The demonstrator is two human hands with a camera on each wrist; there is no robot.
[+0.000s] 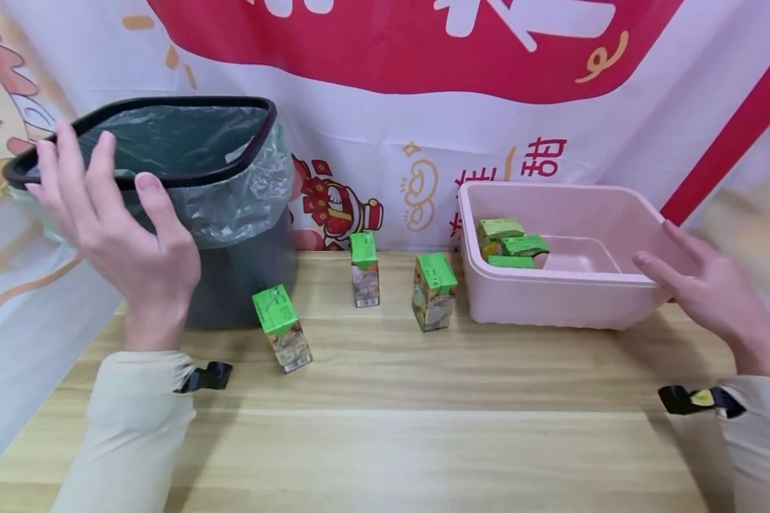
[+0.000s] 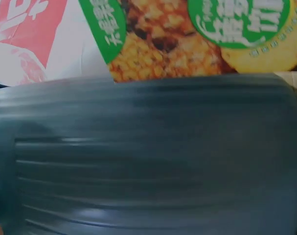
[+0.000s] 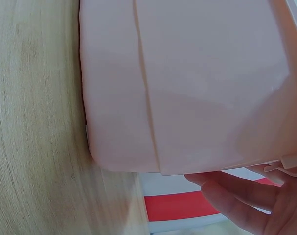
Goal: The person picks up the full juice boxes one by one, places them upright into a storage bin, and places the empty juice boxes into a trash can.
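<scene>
My left hand [image 1: 128,221] is raised with fingers spread in front of the near rim of a dark trash bin [image 1: 237,285]. Whether it touches the rim I cannot tell. On the right, my right hand [image 1: 712,292] grips the right end of a pink plastic basin [image 1: 565,299], thumb over the rim and fingers along the outer side [image 3: 236,196]. Several green-topped drink cartons lie inside, such as a carton [image 1: 525,246] at the left end. Between bin and basin stand three more: a left carton [image 1: 282,331], a middle carton [image 1: 365,271] and a right carton [image 1: 434,292].
A clear plastic liner [image 1: 250,192] hangs over the bin's black rim. Behind everything, a white and red printed cloth [image 1: 385,121] hangs at the back edge of the wooden table [image 1: 385,442].
</scene>
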